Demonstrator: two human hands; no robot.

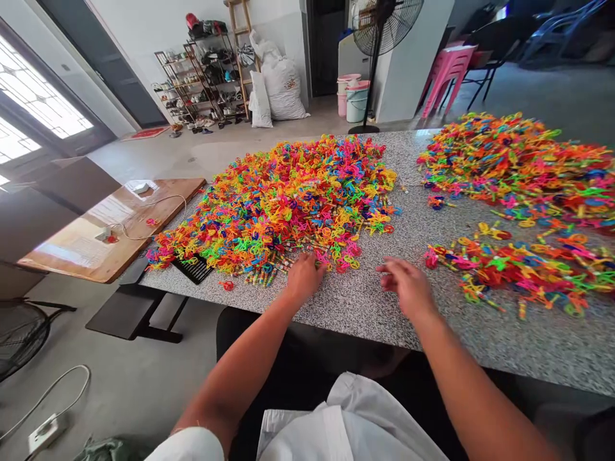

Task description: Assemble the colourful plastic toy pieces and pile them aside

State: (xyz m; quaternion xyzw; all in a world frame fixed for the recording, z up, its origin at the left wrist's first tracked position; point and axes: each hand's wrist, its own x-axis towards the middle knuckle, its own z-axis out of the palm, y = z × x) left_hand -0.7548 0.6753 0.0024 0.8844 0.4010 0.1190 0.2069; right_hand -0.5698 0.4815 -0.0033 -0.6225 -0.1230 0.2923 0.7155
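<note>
A large heap of small bright plastic pieces (288,198), many with looped ends and some with striped stick-like bodies, covers the speckled stone table (355,314) before me. My left hand (305,278) is at the heap's near edge, fingers curled down among several striped sticks (262,275). Whatever lies between its fingertips is hidden. To the right, my right hand (406,285) hovers over or rests on bare stone, fingers apart, with nothing visible in it. Beside it lies a smaller, loosely lined-up pile of similar pieces (528,269).
Another heap (519,160) lies at the far right of the table. A black slotted tray (195,269) pokes from under the main heap. Left stands a wooden board (110,224) with cords. Behind are a standing fan (379,32), lidded buckets (356,101), white sacks (286,89) and pink stools (446,73).
</note>
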